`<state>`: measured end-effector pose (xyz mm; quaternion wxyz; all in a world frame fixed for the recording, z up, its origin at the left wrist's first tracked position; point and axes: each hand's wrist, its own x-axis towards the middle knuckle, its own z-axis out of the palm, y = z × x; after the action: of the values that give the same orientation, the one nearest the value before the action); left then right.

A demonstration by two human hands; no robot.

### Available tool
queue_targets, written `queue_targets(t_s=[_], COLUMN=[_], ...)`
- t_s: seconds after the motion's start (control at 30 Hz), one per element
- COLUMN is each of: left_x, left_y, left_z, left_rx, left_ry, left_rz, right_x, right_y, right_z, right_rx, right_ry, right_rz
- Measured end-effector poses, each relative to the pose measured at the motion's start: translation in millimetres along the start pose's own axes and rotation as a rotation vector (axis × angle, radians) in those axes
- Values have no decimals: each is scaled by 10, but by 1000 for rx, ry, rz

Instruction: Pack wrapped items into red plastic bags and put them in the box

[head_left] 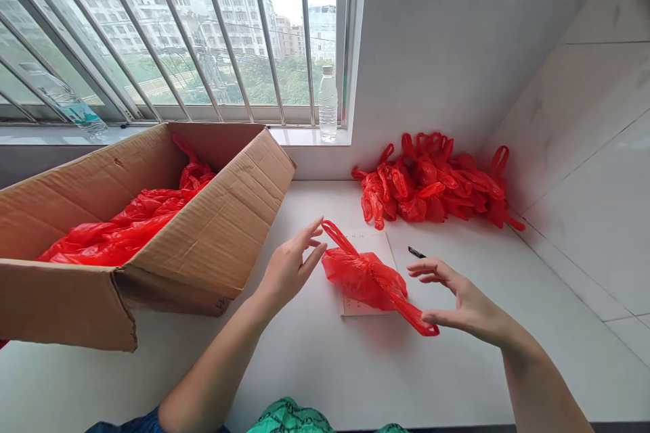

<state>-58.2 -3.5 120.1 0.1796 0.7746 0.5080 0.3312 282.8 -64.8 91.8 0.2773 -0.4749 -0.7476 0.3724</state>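
Note:
A knotted red plastic bag [366, 277] lies on a small white notepad [378, 243] in the middle of the white table. My left hand [290, 267] hovers just left of the bag, fingers stretched out, fingertips close to its upper handle. My right hand [460, 301] is at the bag's right, fingers spread, thumb next to the lower handle end; neither hand grips it. A black pen [416, 252] lies just above my right hand.
An open cardboard box [203, 243] with loose red bags [126, 223] inside fills the left. A pile of knotted red bags [431, 179] lies against the back wall. A water bottle [328, 105] stands on the windowsill; a tiled wall runs along the right.

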Motion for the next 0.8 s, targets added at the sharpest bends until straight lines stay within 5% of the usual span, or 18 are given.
queue_targets(t_s=[0.1,0.2,0.27,0.3,0.4,0.53,0.67,0.8], left_x=[-336,-561,-628,-639,-585,-367,-199,-236], left_y=[154,198,193,185,129,-65,-307,-472], left_z=[-516,-1031,-1192,-1187,-815,115,783,999], left_rx=[89,188,207,200,193,326,407,404], left_ry=[87,444,600,587,240,-174,-298,-366], left_rz=[127,218,216,212,225,323,334,280], right_x=[130,364,551,641,850,933,888,851], right_y=[-38,-130,-142,-119,62,388,544,553], right_z=[206,508,708,797,994,1086,1081,1116], right_rx=[-158,-339,-459,-511,-611,-651,-671,-715], right_ry=[54,72,76,67,2,-20,29,43], right_rz=[-65,-203,-287,-303,-281,-307,-321,-307])
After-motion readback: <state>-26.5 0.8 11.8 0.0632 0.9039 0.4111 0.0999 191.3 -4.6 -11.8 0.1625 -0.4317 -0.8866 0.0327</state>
